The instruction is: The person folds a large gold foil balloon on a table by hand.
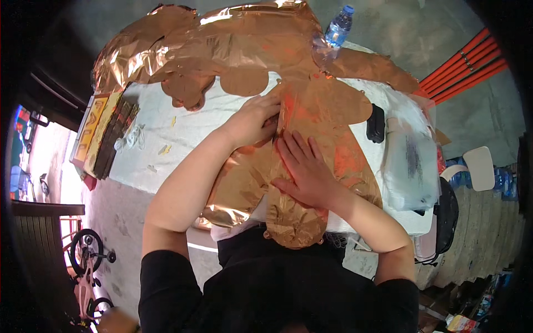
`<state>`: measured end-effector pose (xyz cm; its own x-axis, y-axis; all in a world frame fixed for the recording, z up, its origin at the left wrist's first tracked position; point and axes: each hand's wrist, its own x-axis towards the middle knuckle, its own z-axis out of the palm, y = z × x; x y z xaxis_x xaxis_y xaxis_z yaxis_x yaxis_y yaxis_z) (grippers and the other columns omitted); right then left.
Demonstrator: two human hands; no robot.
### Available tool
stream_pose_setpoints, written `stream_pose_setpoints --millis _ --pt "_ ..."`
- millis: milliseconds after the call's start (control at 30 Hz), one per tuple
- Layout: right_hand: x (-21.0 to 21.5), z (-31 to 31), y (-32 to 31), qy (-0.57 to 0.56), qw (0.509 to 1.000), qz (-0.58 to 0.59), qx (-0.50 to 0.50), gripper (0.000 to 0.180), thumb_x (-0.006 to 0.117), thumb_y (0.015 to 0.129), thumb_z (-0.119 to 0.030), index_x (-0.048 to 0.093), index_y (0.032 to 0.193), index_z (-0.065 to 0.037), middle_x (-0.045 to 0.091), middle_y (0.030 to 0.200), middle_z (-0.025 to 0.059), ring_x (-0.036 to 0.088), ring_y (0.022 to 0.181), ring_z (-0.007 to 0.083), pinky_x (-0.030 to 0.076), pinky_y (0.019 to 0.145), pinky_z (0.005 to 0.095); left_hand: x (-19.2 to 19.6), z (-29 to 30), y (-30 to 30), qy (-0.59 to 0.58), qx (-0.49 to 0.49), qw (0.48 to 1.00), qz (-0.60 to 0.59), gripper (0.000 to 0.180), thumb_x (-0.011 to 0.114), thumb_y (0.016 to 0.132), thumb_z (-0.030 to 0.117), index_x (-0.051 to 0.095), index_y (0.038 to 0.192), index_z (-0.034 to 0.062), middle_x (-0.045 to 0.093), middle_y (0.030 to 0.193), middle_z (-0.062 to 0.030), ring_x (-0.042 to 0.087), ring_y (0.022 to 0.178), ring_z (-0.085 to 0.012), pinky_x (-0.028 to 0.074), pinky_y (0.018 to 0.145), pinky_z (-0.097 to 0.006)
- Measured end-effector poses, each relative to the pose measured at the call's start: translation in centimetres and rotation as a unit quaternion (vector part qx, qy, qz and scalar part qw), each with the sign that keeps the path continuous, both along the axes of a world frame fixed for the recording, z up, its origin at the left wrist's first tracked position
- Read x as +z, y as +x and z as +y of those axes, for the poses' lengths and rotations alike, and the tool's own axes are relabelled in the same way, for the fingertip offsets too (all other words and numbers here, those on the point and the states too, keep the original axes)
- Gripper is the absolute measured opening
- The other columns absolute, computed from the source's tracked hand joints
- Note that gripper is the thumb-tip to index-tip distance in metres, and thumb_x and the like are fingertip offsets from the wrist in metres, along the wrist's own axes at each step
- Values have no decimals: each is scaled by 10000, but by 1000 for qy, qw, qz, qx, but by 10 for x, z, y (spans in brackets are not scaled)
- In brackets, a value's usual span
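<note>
A flat, uninflated copper-coloured foil balloon (352,152) with rounded lobes lies across the white-covered table (150,111), its lower end reaching over the near edge by my lap. My left hand (252,121) is at its left fold, fingers curled in against the foil edge; the fingertips are partly hidden. Lower and to the right, my right hand (304,173) rests flat on the foil, fingers stretched out and pointing up to the left. More crumpled copper foil (244,47) spreads along the far side of the table.
A water bottle (338,29) lies on the foil's far side. To the right are a black case (376,123) and clear plastic bags (411,166). At left, a stack of cartons (100,136) sits beside white string (131,137). Orange poles (466,66) stand beyond the right corner.
</note>
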<state>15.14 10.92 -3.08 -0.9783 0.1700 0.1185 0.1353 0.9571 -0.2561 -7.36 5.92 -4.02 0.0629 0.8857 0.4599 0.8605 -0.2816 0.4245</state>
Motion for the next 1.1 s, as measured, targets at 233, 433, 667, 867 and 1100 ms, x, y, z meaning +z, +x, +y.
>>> stream_pose_setpoints --millis 233,433,667,867,1100 --pt "-3 -2 1 5 1000 14 -1 807 547 886 -490 272 1451 16 256 1507 236 224 1402 404 152 1124 553 5 1 0 -41 52 995 -72 385 581 827 66 549 1205 -2 544 1241 -174 492 1159 -361 406 988 -414" --pt "-4 -1 -1 8 1000 9 3 808 537 888 -499 274 1443 26 252 1504 240 212 1408 398 144 1125 559 0 -1 0 -51 84 994 -37 430 612 854 127 517 1253 -1 537 1232 -193 486 1165 -368 398 1000 -418" --pt "-8 2 -2 7 1000 2 2 825 520 897 -513 228 1464 9 224 1518 234 187 1420 387 125 1129 565 3 2 7 -60 80 995 -27 448 655 835 198 543 1217 -7 528 1244 -183 471 1181 -362 376 1025 -417" --pt "-6 3 -6 -5 1000 -6 0 838 512 899 -525 201 1480 -6 185 1538 226 154 1432 384 111 1134 565 -4 0 5 -16 91 995 20 486 680 822 212 540 1228 -16 531 1239 -187 475 1165 -364 388 1015 -417" --pt "-7 5 -9 -2 1000 -9 4 852 474 905 -554 175 1488 -9 172 1542 225 134 1436 380 94 1138 564 1 3 9 -16 95 995 29 390 676 807 185 601 1134 -13 540 1220 -187 491 1146 -362 417 982 -415"
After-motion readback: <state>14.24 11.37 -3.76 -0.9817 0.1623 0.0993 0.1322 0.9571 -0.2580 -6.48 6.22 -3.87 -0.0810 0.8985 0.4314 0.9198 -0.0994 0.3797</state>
